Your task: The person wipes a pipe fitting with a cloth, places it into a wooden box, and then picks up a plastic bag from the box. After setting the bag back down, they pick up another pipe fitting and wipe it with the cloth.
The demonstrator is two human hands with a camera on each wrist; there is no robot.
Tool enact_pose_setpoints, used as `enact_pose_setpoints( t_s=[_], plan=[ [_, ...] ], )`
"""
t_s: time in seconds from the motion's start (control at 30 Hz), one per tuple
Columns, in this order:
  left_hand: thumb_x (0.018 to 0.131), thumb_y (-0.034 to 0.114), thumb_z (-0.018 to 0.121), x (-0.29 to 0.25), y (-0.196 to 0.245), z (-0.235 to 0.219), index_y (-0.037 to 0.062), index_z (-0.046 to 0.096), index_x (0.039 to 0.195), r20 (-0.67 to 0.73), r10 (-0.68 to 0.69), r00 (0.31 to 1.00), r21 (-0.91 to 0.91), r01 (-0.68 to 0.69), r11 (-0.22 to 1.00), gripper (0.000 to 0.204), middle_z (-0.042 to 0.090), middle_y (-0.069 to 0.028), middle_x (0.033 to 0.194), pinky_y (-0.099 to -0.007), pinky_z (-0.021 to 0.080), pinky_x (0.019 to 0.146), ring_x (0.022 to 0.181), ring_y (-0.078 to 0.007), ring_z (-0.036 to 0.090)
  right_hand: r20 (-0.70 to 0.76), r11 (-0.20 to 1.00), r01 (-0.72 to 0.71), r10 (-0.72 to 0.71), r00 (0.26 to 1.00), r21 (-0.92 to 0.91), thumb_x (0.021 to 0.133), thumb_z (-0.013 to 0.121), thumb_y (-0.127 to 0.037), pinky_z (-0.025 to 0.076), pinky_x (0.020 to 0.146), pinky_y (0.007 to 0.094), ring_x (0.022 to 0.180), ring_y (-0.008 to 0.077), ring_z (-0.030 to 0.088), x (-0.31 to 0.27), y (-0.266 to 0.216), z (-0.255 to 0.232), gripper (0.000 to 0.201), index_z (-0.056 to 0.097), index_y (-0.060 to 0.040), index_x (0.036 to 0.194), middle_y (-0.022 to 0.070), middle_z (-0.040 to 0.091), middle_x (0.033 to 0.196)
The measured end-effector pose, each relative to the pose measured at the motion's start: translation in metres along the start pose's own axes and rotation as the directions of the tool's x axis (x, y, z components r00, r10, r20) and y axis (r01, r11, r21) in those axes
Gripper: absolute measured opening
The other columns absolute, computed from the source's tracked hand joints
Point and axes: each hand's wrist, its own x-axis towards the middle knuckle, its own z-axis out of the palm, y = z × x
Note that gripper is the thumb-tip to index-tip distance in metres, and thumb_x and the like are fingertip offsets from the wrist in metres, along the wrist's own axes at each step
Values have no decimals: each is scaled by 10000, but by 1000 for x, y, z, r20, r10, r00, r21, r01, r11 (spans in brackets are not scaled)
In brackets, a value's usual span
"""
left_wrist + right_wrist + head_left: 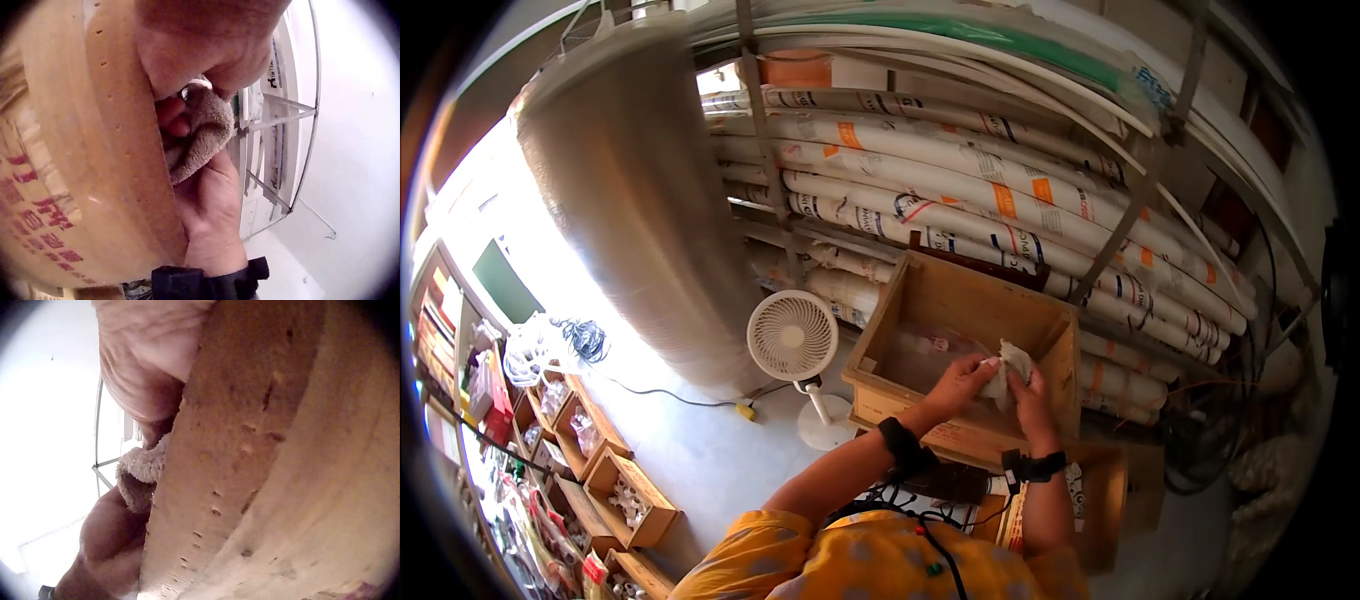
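Both hands meet over the near side of an open wooden box. My right hand grips a crumpled, greyish-white terry cloth, which bunches up between the hands. With its fingertips at the cloth, my left hand pinches a small pipe fitting. In the left wrist view, a white rim and shiny threads of this fitting show between the fingers; the rest is hidden by cloth and hand. The right wrist view has the cloth folded beside the box's thick wooden edge.
Clear plastic bags lie in the box. A white fan stands to its left, near a power cord. Long white pipes fill the rack behind. A tall wrapped roll and wooden bins of white fittings are at left.
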Motion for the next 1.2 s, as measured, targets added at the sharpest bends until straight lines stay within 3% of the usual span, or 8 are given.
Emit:
enact_pose_setpoints(
  t_s=[0.13,0.27,0.47,0.67,0.8,0.9,1.1,1.2],
  plan=[
    [948,368,476,4,-7,0,29,561,1004,87,135,987,171,-149,974,355,515,22,773,-208,410,574,685,-44,469,-61,997,25,-30,998,-76,960,465,-285,414,852,289,954,149,535,1,4,1,345,539,4,1134,58,592,1048],
    [956,326,469,-2,0,3,15,528,1126,182,152,971,39,-161,986,360,530,17,802,-190,370,569,675,-50,464,-104,994,18,-29,994,-112,966,440,-339,419,815,280,908,140,539,0,3,-5,394,543,13,1112,63,597,1014],
    [850,41,457,2,-8,3,51,415,1320,213,142,967,25,-151,988,472,563,-5,928,-198,377,604,716,-73,478,-127,998,-18,11,992,-53,966,439,-336,413,835,289,938,156,545,-1,-3,-1,401,537,20,1124,71,598,1039],
    [792,-45,408,7,-16,-4,28,486,1259,148,183,972,154,-205,967,479,565,3,933,-203,396,622,745,-67,488,43,969,83,-75,996,-233,929,518,-347,411,872,299,973,180,551,-6,-15,3,426,514,6,1167,84,596,1068],
    [797,-65,384,7,-18,-3,16,516,1217,123,255,959,171,-273,947,448,567,8,893,-207,410,623,729,-62,489,44,994,55,-51,998,-98,924,528,-340,412,866,304,974,181,550,-3,1,-4,422,510,6,1165,92,592,1076],
    [815,-61,378,13,-26,-5,16,531,1193,87,254,963,332,-268,904,415,563,15,870,-210,416,621,718,-55,487,32,983,42,-37,999,-181,933,514,-336,415,854,305,967,169,544,-7,-9,-3,408,514,5,1157,85,591,1066],
    [853,-34,372,4,-14,-3,25,525,1195,54,64,997,238,-75,968,379,554,17,860,-213,418,623,724,-66,489,-81,997,18,-24,996,-79,929,514,-379,419,823,302,917,152,535,-7,-9,0,427,527,3,1120,72,591,1005],
    [858,-21,379,5,-13,-3,26,515,1208,47,158,986,311,-164,936,379,565,8,892,-217,420,638,742,-71,498,41,984,120,-116,992,-130,911,538,-406,419,820,297,917,154,534,-6,-6,-2,458,521,2,1119,69,587,996]
  ],
)
